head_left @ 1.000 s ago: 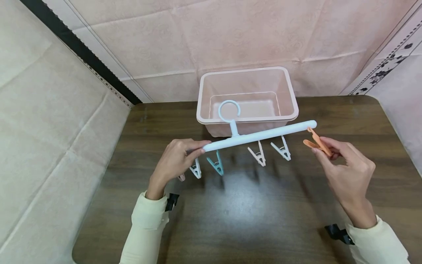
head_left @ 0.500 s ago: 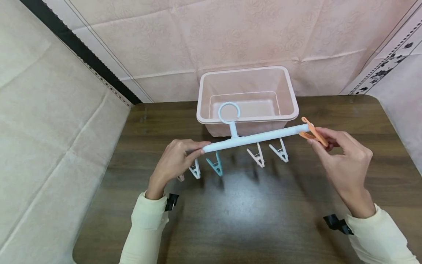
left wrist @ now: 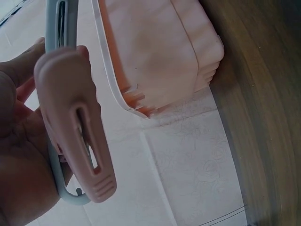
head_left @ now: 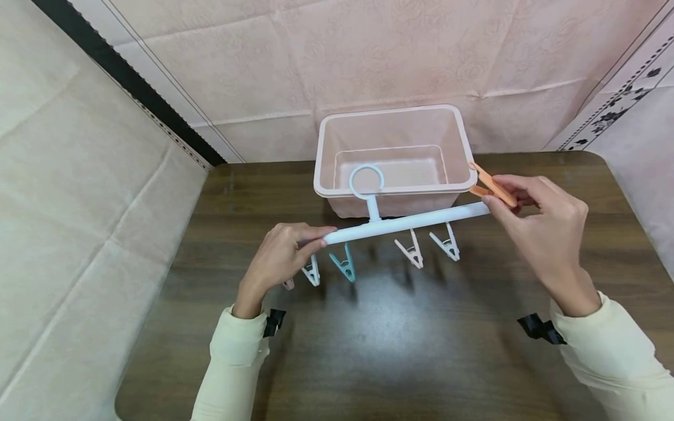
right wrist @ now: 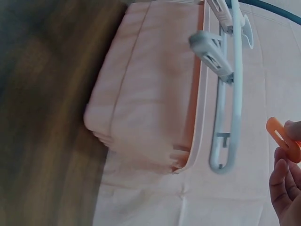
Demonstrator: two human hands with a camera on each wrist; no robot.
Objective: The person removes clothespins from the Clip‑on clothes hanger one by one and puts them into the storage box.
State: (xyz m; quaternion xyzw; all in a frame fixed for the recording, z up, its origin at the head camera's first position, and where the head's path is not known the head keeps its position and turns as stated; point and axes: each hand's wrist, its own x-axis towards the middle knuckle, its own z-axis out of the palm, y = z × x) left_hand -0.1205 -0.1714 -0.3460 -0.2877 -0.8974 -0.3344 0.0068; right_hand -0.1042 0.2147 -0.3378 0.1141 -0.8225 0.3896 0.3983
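Observation:
My left hand grips the left end of a pale blue clip hanger with a ring hook on top. Clips hang from its bar: a teal clip, a pale pink clip, a pale blue clip and a white clip. A dusky pink clip hangs by the left hand, close to that wrist camera. Between thumb and fingers my right hand pinches an orange clip. In the right wrist view the orange clip is apart from the bar's end.
A pink plastic bin stands behind the hanger at the back of the brown wooden table. Light patterned cloth covers the wall behind, and more cloth lies on the left.
My right hand has lifted the orange clip from under the hanger's right end to above it, moving up and slightly left. The left hand stays put; the bar's right end has dipped slightly.

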